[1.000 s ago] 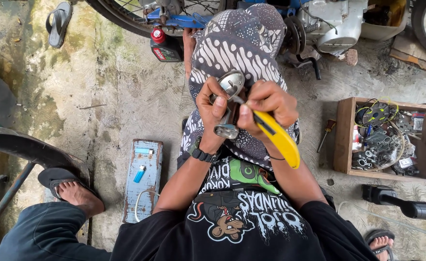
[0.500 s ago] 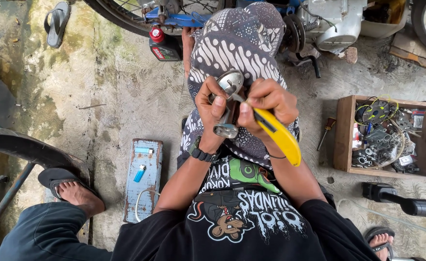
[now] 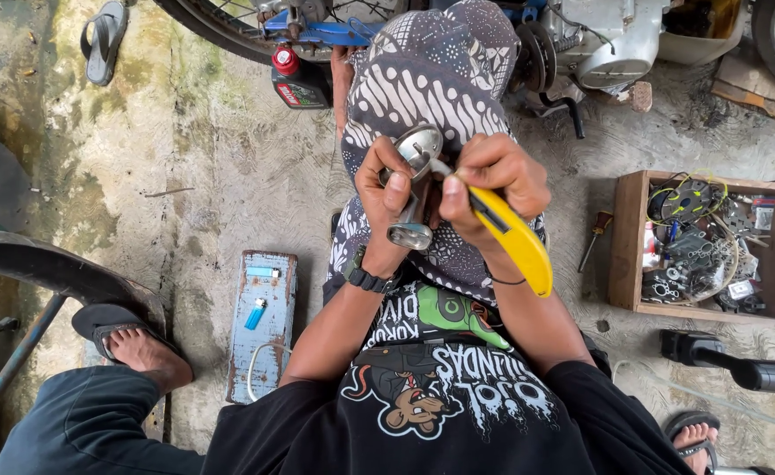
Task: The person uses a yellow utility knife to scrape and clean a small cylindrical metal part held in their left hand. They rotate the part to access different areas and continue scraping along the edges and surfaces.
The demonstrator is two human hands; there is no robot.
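The left hand (image 3: 386,200) is clenched around a metal part (image 3: 416,186) — a bright, chrome-like piece with a round head and a short tube end, held upright above the lap. The right hand (image 3: 493,180) grips a yellow knife (image 3: 511,239), thumb pressed near the blade, tip touching the part's head. A black watch (image 3: 365,277) sits on the left wrist.

Under both hands lies patterned cloth (image 3: 431,79), black and white, draped over the knees. Just left stands a worn blue metal case (image 3: 263,324) with a lighter (image 3: 255,313) on it. To the right, a wooden box (image 3: 627,237) holds tangled wires and small hardware. An oil bottle (image 3: 298,81) with a red cap stands ahead, beside a spoked wheel (image 3: 220,31) and an engine (image 3: 607,40).

The floor (image 3: 185,158) is rough, stained concrete — cracked and mossy in patches.
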